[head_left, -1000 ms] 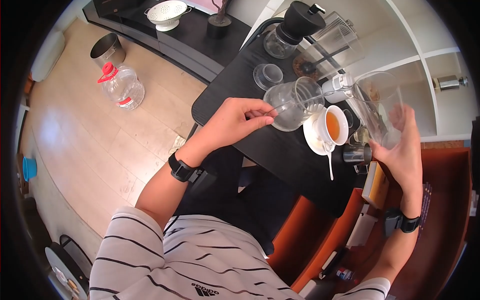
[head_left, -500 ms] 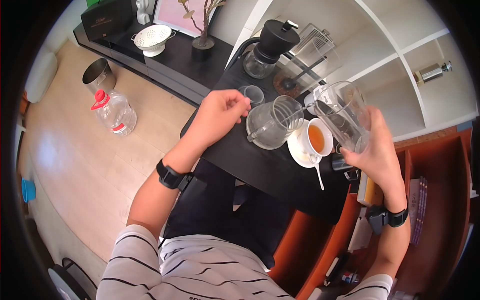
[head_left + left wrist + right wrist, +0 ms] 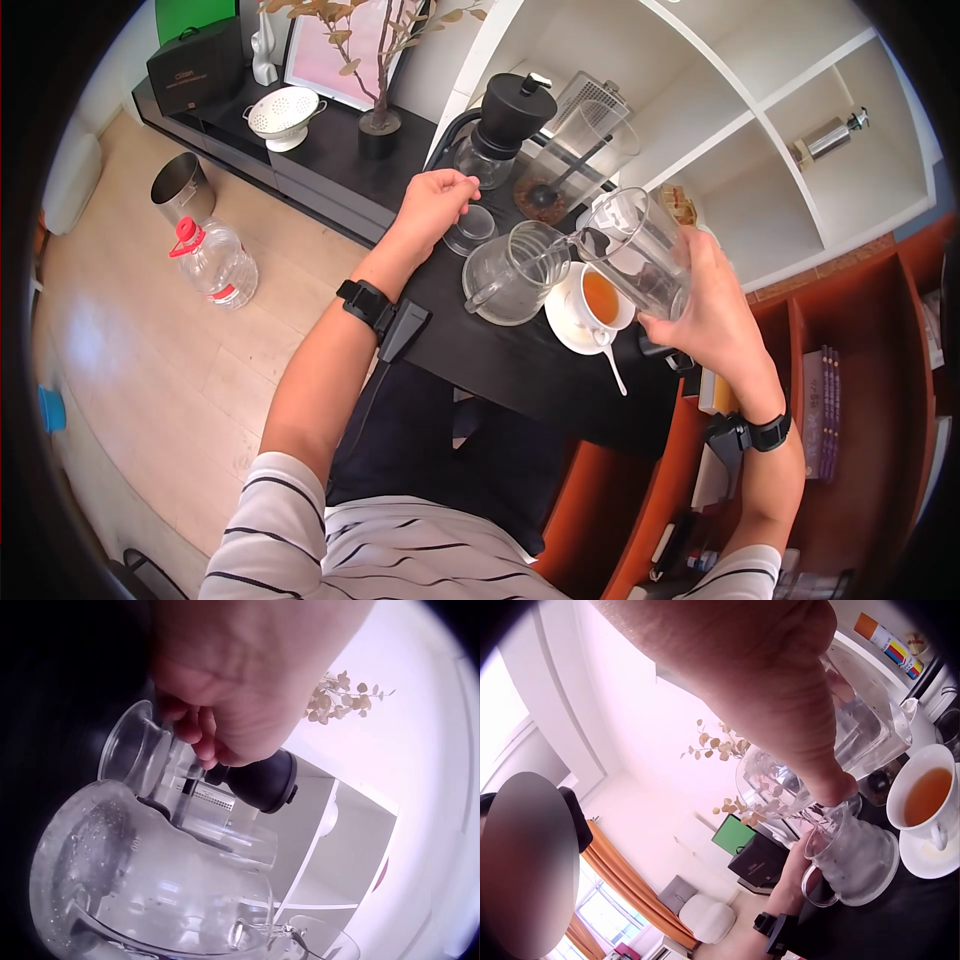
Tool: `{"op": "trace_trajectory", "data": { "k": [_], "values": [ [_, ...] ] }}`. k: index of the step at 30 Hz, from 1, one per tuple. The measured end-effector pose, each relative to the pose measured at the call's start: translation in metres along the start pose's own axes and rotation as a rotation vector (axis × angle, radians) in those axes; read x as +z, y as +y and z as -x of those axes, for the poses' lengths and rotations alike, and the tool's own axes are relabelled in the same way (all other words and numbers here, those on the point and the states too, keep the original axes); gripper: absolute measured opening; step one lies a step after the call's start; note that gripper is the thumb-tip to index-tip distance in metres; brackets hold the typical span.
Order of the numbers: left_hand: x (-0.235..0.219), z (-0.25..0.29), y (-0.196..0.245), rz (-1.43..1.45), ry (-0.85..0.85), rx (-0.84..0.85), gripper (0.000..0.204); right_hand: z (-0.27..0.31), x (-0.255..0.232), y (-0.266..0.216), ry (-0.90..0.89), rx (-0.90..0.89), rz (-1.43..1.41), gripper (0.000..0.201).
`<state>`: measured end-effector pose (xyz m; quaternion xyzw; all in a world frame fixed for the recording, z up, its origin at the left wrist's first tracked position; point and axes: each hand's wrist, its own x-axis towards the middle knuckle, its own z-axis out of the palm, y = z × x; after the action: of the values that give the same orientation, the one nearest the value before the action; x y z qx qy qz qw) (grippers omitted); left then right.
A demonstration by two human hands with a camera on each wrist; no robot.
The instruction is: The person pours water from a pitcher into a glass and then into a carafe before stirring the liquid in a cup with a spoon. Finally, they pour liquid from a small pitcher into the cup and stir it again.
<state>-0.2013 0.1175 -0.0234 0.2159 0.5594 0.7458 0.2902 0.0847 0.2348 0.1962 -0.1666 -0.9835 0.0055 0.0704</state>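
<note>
My right hand (image 3: pixel 715 310) grips a tall clear glass vessel (image 3: pixel 640 255), tilted with its mouth towards a ribbed glass pitcher (image 3: pixel 505 290) upright on the black table (image 3: pixel 490 365). A thin clear streak lies between the vessel's rim and the pitcher's; whether it is liquid is unclear. Behind the pitcher, my left hand (image 3: pixel 432 210) is raised with loosely curled fingers; the left wrist view shows nothing in them, above the pitcher (image 3: pixel 157 877). A white cup (image 3: pixel 624 314) of amber liquid stands on a saucer (image 3: pixel 570 334) beside the pitcher, with a white spoon (image 3: pixel 617 375).
A small round glass dish (image 3: pixel 470 232), a black-topped grinder (image 3: pixel 515 115) and a clear cylinder (image 3: pixel 590 150) stand at the table's back. White shelves (image 3: pixel 740 130) rise behind. On the floor at left are a plastic bottle (image 3: pixel 222 268) and a metal pot (image 3: pixel 183 188).
My left hand has moved away from the pitcher towards the back of the table. The right hand keeps its grip on the vessel, now closer to the pitcher. The head view has shifted.
</note>
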Motion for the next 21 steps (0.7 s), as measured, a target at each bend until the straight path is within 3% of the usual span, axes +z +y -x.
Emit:
{"op": "trace_trajectory", "data": {
  "k": [21],
  "values": [
    [-0.005, 0.0, -0.009, 0.069, 0.004, 0.029, 0.028, 0.003, -0.026, 0.001, 0.048, -0.013, 0.055, 0.086]
  ]
}}
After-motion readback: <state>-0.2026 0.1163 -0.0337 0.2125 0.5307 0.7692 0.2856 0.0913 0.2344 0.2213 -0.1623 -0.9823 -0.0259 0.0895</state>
